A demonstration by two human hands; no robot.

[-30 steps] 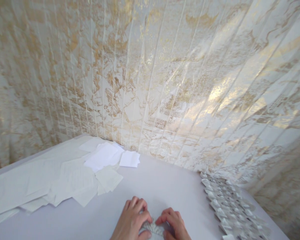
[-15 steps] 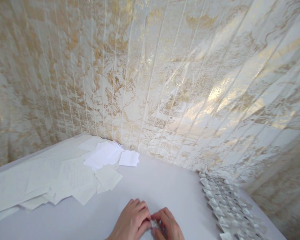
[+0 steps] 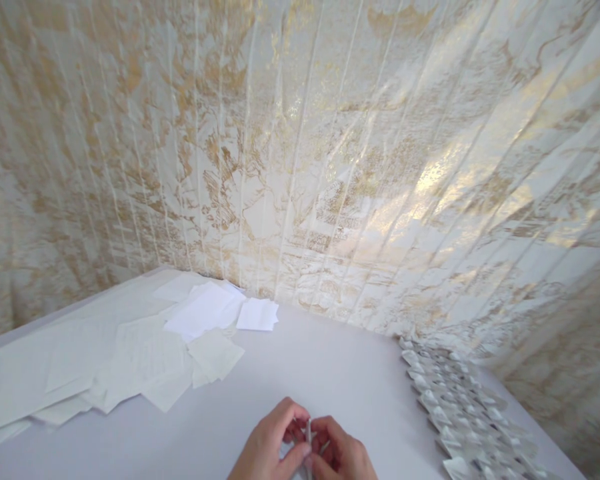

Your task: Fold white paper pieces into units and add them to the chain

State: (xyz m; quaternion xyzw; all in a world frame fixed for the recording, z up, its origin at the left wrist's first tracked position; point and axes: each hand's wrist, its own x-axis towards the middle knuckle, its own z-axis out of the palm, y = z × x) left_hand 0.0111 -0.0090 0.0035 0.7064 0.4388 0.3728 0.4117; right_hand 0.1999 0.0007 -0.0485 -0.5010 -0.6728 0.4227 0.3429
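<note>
Head view: white table point(image 3: 330, 367) in front of a white-and-gold curtain point(image 3: 290, 167).
Strip point(image 3: 309, 432): pale grey, small, seen as a narrow upright edge low in the middle; its lower part is partly hidden by fingers, and whether it touches the table I cannot tell.
Left hand point(image 3: 275, 440): fingers curled, thumb and fingertips pinching the strip from its left side.
Right hand point(image 3: 341, 450): fingers bent, closed on the strip from the other side, thumb near the left thumb.
Left of table: overlapping sheets point(image 3: 90, 363), with whiter paper point(image 3: 207, 308) on their far end and a small stack point(image 3: 257, 315) just beside it.
Right of table: folded pieces point(image 3: 467, 413), greyish, in close rows.
</note>
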